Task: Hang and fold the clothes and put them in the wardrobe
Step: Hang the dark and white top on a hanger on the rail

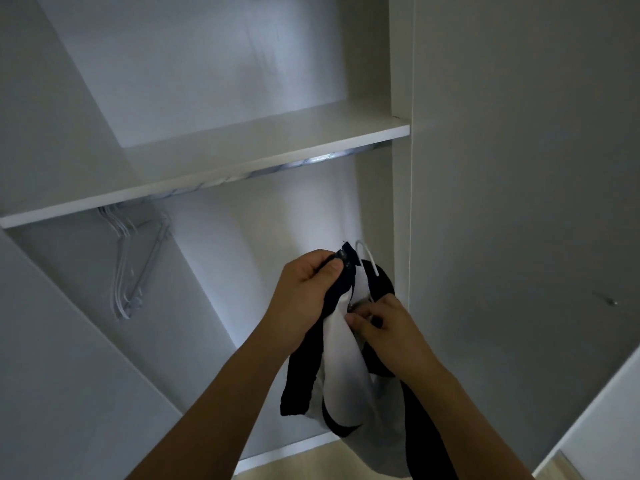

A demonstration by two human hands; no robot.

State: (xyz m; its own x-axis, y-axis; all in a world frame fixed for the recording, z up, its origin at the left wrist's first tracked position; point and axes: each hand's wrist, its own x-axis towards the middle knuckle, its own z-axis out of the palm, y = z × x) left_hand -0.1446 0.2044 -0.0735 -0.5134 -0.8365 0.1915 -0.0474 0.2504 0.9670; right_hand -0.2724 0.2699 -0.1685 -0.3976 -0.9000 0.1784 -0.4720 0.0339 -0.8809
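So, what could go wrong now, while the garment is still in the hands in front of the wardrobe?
1. The dark and white garment hangs loosely on the white hanger hook; it may slip off when lifted to the metal rail.
2. Both hands, left and right, grip fabric, so neither seems to hold the hook.

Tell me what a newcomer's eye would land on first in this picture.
First the two hands at lower centre: the left hand grips the collar of a dark and white garment, while the right hand pinches it at the front, a white hanger hook poking out above. Next the lit rail under the wardrobe shelf, with empty hangers bunched at its left end.
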